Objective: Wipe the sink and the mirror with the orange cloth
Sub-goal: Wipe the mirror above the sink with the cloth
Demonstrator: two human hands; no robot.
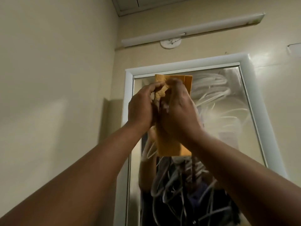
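Head view only. No containers in frame, and the sink is out of view.

Your left hand [140, 108] and right hand [178, 115] are both raised in front of the tall rectangular mirror with the white frame [250, 111]. Both hold the orange waffle-textured cloth [175, 149] between them, up near the mirror's top edge.

Left grip: fingers curled round a bunched fold of the cloth at the upper middle, thumb side toward you. Right grip: fingers curled over the cloth from the right, knuckles up, so that most of the middle of the cloth is hidden. Both grips are closed on the cloth, not flat on it. Can't tell whether the cloth touches the glass or sits just off it.

The cloth hangs vertically. Its top edge pokes out above your fingers, just below the upper frame rail, and a flat lower panel hangs below your wrists.

The glass carries white curved smear streaks [216, 88], dense at upper right and again low down. Your hands, forearms and the cloth block the upper centre-left of the mirror. The reflection below the cloth is dark and too smeared to read.

Around it: a cream painted wall [53, 66] to the left, a long white tube light fitting [192, 30] mounted at a slant above the mirror, and a round white ceiling-rose-type plate [170, 43] just under it. There is a white ceiling panel [146, 4] at the top.
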